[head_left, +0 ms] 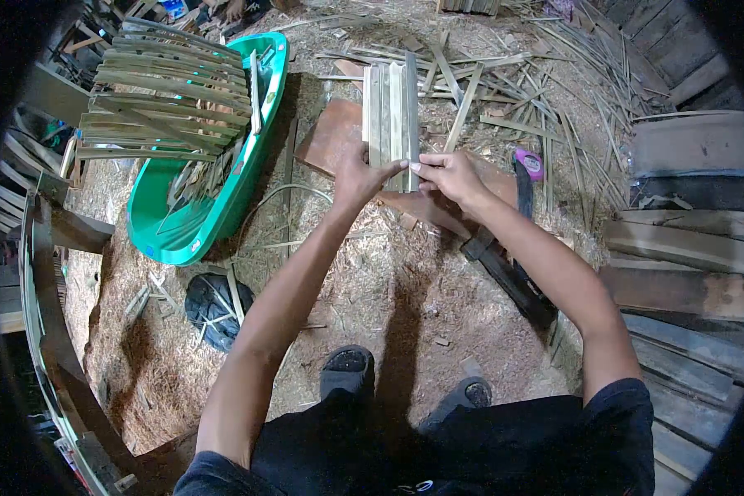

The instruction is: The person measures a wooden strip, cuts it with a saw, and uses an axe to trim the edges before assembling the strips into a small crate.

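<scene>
My left hand [362,176] grips the left side of a row of narrow wooden slats [383,112], its thumb lying across their near end. The slats stand side by side, pale and grey-brown. My right hand [452,176] pinches the near end of a darker grey slat [412,107] along the row's right edge. Both thumbs almost meet there. Beneath the slats lies a reddish-brown board [326,136], partly hidden by my hands and the wood.
A green plastic tub [169,252] at left carries curved slats [169,95]. Wood offcuts [463,103] litter the shavings-covered floor. A pink tape measure [531,164] lies right of my hands, near a dark beam [512,281]. Planks [678,240] line the right side; a black bag [211,307] lies left.
</scene>
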`<state>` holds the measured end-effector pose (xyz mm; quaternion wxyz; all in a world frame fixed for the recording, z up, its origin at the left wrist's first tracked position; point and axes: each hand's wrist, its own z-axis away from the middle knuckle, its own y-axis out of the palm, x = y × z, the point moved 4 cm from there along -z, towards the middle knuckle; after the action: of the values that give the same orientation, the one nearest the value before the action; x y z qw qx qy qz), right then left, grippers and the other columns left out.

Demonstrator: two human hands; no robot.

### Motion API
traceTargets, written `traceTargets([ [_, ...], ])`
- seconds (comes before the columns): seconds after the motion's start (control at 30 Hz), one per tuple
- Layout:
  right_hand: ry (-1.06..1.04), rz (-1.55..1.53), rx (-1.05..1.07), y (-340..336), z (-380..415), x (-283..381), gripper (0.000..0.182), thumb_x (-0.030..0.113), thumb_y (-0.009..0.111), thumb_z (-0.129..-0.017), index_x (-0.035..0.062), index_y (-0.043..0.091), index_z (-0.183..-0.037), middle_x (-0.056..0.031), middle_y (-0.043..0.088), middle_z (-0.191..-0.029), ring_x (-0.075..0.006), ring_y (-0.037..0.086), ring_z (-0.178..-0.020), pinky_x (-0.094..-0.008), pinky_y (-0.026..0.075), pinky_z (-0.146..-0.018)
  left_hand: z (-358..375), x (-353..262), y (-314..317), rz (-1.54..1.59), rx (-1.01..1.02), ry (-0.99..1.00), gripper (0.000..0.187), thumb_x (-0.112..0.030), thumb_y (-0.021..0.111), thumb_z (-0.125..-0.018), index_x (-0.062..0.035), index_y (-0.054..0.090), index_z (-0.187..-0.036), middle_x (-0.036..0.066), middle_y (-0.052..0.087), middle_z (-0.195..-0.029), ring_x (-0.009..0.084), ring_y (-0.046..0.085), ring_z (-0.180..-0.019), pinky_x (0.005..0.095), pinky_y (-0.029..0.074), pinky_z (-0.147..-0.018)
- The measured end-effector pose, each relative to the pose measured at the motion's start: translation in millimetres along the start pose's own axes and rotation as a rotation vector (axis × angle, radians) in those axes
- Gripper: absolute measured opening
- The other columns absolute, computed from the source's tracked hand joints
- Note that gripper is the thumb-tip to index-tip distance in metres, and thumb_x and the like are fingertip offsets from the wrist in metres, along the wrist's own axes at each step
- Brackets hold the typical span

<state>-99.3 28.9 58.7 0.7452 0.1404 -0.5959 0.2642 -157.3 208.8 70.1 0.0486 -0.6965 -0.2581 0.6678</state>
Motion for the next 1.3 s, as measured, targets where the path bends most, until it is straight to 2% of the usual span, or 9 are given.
traceTargets([
  [0.27, -0.036, -0.024, 0.041, 3, 3, -4, 0.025, 0.016, 0.07, -0.092, 0.0, 0.072, -0.111, -0.0045, 0.072, -0.095, -0.0085, 0.065, -0.077, -0.0244, 0.057, -0.066, 4, -3, 0, -0.014, -0.04, 0.046, 0.044, -0.018, 0.084, -0.075, 0.0026, 0.067, -0.11, 0.015, 0.072, -0.098, 0.0195, 0.069, -0.087, 0.0342, 0.056, -0.078],
  [0.37, -0.034, 0.0, 0.053, 3, 2, -7, 0.026, 0.014, 0.068, -0.093, -0.0006, 0.07, -0.114, -0.0041, 0.071, -0.099, -0.008, 0.064, -0.08, -0.0231, 0.057, -0.068, 3, 4, 1, -0.024, -0.013, -0.075, 0.044, -0.019, 0.084, -0.076, 0.0019, 0.067, -0.11, 0.015, 0.072, -0.099, 0.02, 0.069, -0.089, 0.0343, 0.055, -0.079],
  [0.6, -0.011, -0.011, 0.056, 4, 5, -7, 0.031, 0.016, 0.068, -0.093, -0.0032, 0.067, -0.117, -0.0065, 0.07, -0.102, -0.009, 0.065, -0.084, -0.0229, 0.058, -0.069, 5, -1, 0, -0.072, 0.016, -0.076, 0.046, -0.032, 0.082, -0.079, 0.0002, 0.07, -0.109, 0.013, 0.073, -0.097, 0.0199, 0.07, -0.084, 0.0349, 0.055, -0.077],
  [0.8, 0.062, 0.063, 0.017, 4, 11, -1, 0.033, 0.016, 0.069, -0.093, -0.0034, 0.066, -0.119, -0.0048, 0.07, -0.09, -0.0071, 0.063, -0.068, -0.0222, 0.055, -0.062, 4, -17, -4, -0.111, 0.098, -0.236, 0.05, -0.04, 0.081, -0.078, -0.0005, 0.072, -0.107, 0.014, 0.074, -0.094, 0.0198, 0.07, -0.084, 0.0346, 0.055, -0.075],
  [0.9, 0.022, 0.068, 0.027, 4, 10, -4, 0.034, 0.016, 0.069, -0.093, -0.0041, 0.065, -0.119, -0.0056, 0.07, -0.09, -0.0079, 0.064, -0.068, -0.0226, 0.055, -0.062, 2, -5, -1, -0.038, 0.081, -0.228, 0.059, -0.048, 0.083, -0.072, -0.0001, 0.072, -0.104, 0.011, 0.072, -0.079, 0.0162, 0.066, -0.065, 0.0315, 0.052, -0.059],
  [1.0, -0.012, 0.074, 0.032, 5, 11, -6, 0.033, 0.016, 0.069, -0.093, -0.0053, 0.065, -0.118, -0.0067, 0.07, -0.092, -0.009, 0.065, -0.07, -0.0234, 0.055, -0.063, 1, -1, 1, -0.052, 0.068, -0.171, 0.06, -0.048, 0.083, -0.072, -0.0007, 0.072, -0.107, 0.011, 0.072, -0.08, 0.016, 0.066, -0.065, 0.0316, 0.052, -0.059],
  [1.1, -0.024, 0.101, 0.034, 5, 14, -5, 0.032, 0.015, 0.069, -0.092, -0.0063, 0.066, -0.116, -0.0076, 0.07, -0.094, -0.01, 0.067, -0.073, -0.0242, 0.056, -0.064, 9, -12, -1, -0.066, 0.088, -0.254, 0.049, -0.034, 0.083, -0.077, 0.002, 0.071, -0.107, 0.013, 0.074, -0.092, 0.018, 0.07, -0.08, 0.033, 0.056, -0.071],
  [1.2, -0.062, 0.096, 0.045, 7, 16, -4, 0.031, 0.015, 0.069, -0.092, -0.0064, 0.067, -0.115, -0.0077, 0.07, -0.096, -0.0101, 0.066, -0.073, -0.0243, 0.057, -0.065, 10, -8, 1, 0.005, 0.075, -0.198, 0.056, -0.043, 0.084, -0.074, 0.0, 0.071, -0.107, 0.014, 0.074, -0.088, 0.0184, 0.07, -0.074, 0.0336, 0.055, -0.065],
  [1.3, -0.076, 0.091, 0.045, 7, 15, -7, 0.029, 0.014, 0.069, -0.092, -0.005, 0.068, -0.114, -0.0062, 0.07, -0.095, -0.0093, 0.065, -0.072, -0.0237, 0.056, -0.065, 11, -5, 2, -0.004, 0.048, -0.154, 0.053, -0.04, 0.084, -0.074, 0.0004, 0.071, -0.107, 0.015, 0.074, -0.091, 0.0194, 0.071, -0.078, 0.0346, 0.056, -0.069],
])
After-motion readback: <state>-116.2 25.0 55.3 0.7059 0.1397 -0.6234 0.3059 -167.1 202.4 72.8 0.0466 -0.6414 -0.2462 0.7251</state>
